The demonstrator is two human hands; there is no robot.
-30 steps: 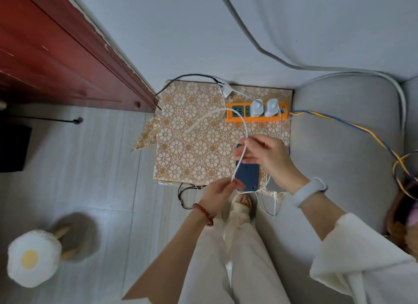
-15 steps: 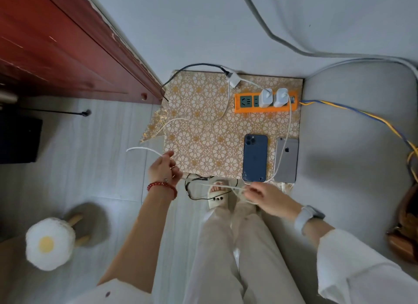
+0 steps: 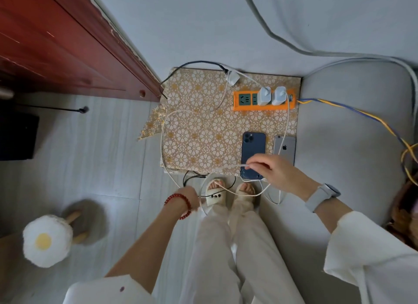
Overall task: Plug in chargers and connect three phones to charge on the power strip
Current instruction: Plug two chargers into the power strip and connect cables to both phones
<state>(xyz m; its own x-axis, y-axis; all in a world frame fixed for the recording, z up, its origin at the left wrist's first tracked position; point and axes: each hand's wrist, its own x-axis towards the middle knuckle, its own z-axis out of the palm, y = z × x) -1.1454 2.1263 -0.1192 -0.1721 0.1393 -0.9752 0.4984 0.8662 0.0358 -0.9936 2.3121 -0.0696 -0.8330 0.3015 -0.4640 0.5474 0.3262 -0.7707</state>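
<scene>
An orange power strip point(image 3: 244, 106) lies at the far right of a gold-patterned table point(image 3: 203, 131), with two white chargers point(image 3: 271, 95) plugged in. A third white charger point(image 3: 233, 78) lies loose behind it. A dark blue phone point(image 3: 253, 145) and a grey phone point(image 3: 285, 146) lie face down near the front edge. My right hand point(image 3: 274, 171) pinches the end of a white cable point(image 3: 164, 131) above the blue phone. My left hand point(image 3: 190, 196) is low beside the table's front; it seems to hold a loop of white cable, but its fingers are hidden.
A grey sofa seat point(image 3: 343, 140) adjoins the table on the right, with a blue-yellow cord point(image 3: 362, 113) across it. A red wooden door point(image 3: 67, 45) stands at left. A fried-egg stool point(image 3: 46, 242) sits on the floor. Black cable point(image 3: 192, 179) and my sandalled feet point(image 3: 217, 192) lie below the table.
My right hand rose from below the table edge to above the blue phone with a cable end. My left hand moved right and down, drawing the white cable along.
</scene>
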